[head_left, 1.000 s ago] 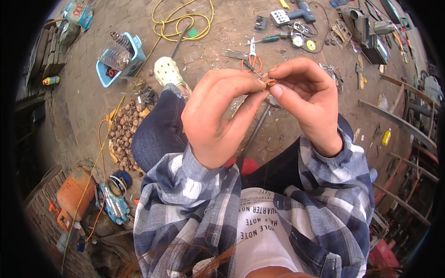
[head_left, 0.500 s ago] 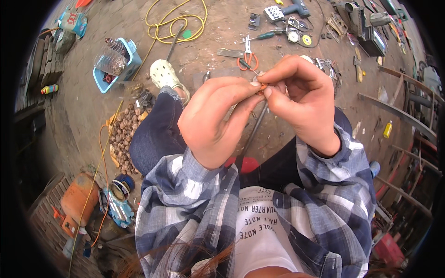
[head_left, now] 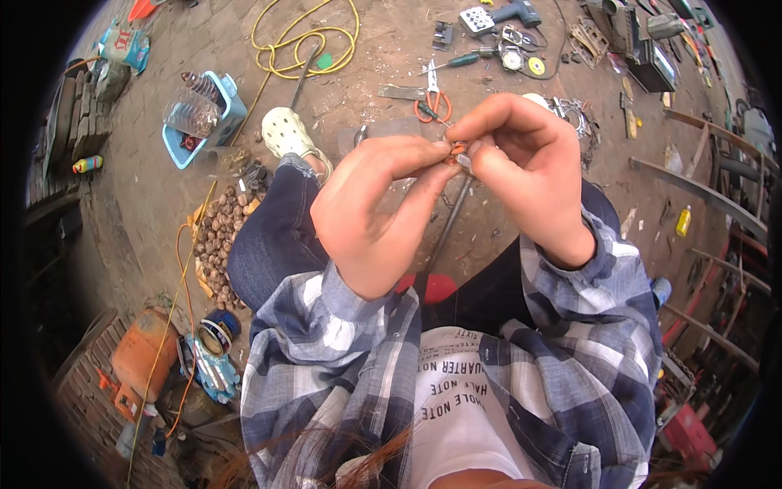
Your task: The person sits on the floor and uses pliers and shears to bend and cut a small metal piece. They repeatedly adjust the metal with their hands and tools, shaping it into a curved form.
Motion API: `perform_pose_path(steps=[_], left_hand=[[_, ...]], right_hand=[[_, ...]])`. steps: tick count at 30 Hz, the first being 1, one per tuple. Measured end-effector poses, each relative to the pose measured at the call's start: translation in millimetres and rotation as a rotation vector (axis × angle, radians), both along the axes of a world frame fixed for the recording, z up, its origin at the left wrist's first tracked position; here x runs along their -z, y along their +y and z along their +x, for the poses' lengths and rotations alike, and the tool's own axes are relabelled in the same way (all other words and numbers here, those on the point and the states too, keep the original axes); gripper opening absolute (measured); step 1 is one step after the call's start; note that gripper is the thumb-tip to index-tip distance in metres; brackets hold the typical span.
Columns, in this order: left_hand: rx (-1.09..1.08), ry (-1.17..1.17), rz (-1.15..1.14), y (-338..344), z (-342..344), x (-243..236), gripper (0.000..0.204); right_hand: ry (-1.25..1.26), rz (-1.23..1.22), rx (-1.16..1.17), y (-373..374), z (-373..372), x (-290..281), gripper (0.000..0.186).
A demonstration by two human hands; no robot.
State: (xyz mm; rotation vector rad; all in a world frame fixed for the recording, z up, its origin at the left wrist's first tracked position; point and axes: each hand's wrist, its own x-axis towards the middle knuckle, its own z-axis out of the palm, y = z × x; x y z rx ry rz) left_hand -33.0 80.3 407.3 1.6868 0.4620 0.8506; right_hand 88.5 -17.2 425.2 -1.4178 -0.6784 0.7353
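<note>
My left hand (head_left: 366,208) and my right hand (head_left: 533,167) meet in front of me, fingertips almost touching. Pinched between them is a small orange-red piece (head_left: 458,150), glossy and bent; its exact kind is too small to make out. Left thumb and index finger grip one side of it, while the right thumb and index finger close on the other. The right hand's remaining fingers curl behind and are partly hidden. Just beyond the fingertips, orange-handled scissors (head_left: 441,107) lie on the ground.
A screwdriver (head_left: 463,61), a power drill (head_left: 518,14) and a coiled yellow cord (head_left: 352,50) lie farther out. At left are a blue basket (head_left: 236,110) and a pile of walnuts (head_left: 216,240). A metal frame (head_left: 700,196) stands at right, near a yellow bottle (head_left: 683,224).
My right thumb has shifted slightly right and the fingertips have parted a little, so more of the orange-red piece shows. Both hands stay in nearly the same place.
</note>
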Motion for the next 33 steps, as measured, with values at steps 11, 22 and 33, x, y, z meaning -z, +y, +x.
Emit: perform_pose_path(steps=[11, 22, 33], left_hand=[[0.062, -0.012, -0.482, 4.5, -2.3, -5.2, 0.02], [0.047, 0.021, -0.467, 4.3, -4.2, -6.2, 0.019], [0.096, 0.019, -0.476, 2.2, -5.9, -7.6, 0.017]], right_hand=[[-0.489, -0.023, -0.03, 0.7, 7.1, -6.2, 0.014], [-0.774, 0.015, 0.007, 3.0, 5.6, -1.8, 0.013], [-0.78, 0.011, 0.068, 2.7, -0.1, -1.9, 0.011]])
